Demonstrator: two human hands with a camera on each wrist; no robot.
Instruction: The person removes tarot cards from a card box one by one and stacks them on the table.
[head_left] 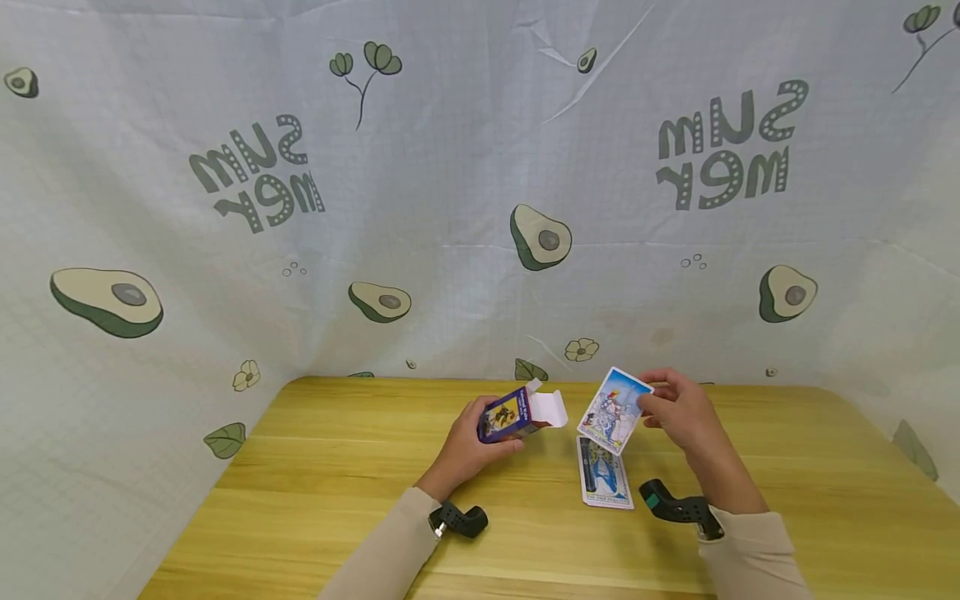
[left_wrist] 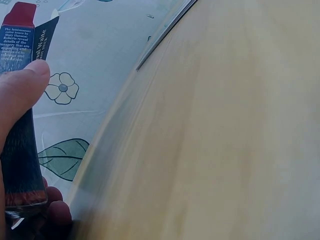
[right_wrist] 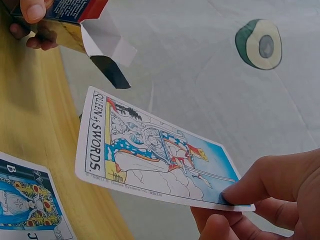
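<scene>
My left hand (head_left: 468,442) grips a dark blue tarot card box (head_left: 504,415) above the table. The box's white-lined flaps stand open toward the right, and whether cards are inside is hidden. Between thumb and fingers, my right hand (head_left: 678,410) pinches a Queen of Swords card (right_wrist: 160,155) by its upper end; in the right wrist view it tilts, picture side showing. Beneath that card's lower end, a small pile of cards (head_left: 606,479) lies face up on the table. The left wrist view shows the left thumb (left_wrist: 30,82) across the box's printed side.
The wooden table (head_left: 337,500) reaches back to a pale curtain (head_left: 450,167) printed with avocados, flowers and mirrored lettering. Each wrist wears a black camera mount, the left one (head_left: 463,520) and the right one (head_left: 675,505).
</scene>
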